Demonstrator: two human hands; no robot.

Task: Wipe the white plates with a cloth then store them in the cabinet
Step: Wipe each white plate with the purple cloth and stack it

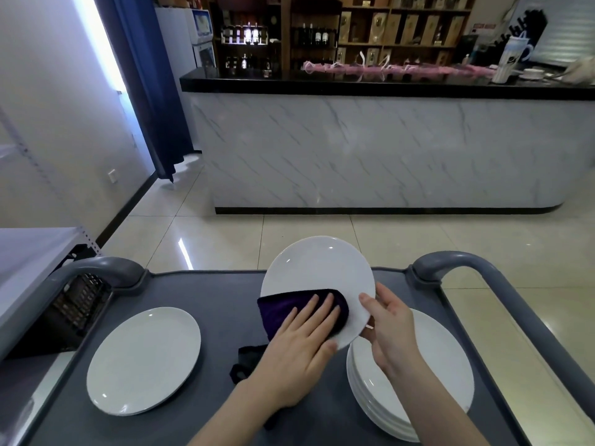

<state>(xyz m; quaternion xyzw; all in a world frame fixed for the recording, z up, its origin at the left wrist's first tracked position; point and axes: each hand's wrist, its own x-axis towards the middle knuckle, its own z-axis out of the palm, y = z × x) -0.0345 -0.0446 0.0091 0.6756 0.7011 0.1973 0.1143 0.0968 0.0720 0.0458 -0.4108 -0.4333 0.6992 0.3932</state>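
Observation:
A white plate (317, 272) is held tilted above the grey cart (212, 291). My right hand (391, 329) grips its right rim, thumb on the face. My left hand (299, 342) lies flat with straight fingers on a dark purple cloth (283, 309), pressing it against the plate's lower face. Part of the cloth hangs below the plate, behind my left wrist. A single white plate (143, 360) lies on the cart at the left. A stack of white plates (431, 381) sits on the cart at the right, under my right forearm.
The cart has grey handles at the left (96, 268) and the right (502, 284). A white shelf unit (29, 262) and a dark crate (74, 310) stand at the left. A marble-fronted counter (386, 149) crosses the tiled floor ahead, with wooden shelves behind it.

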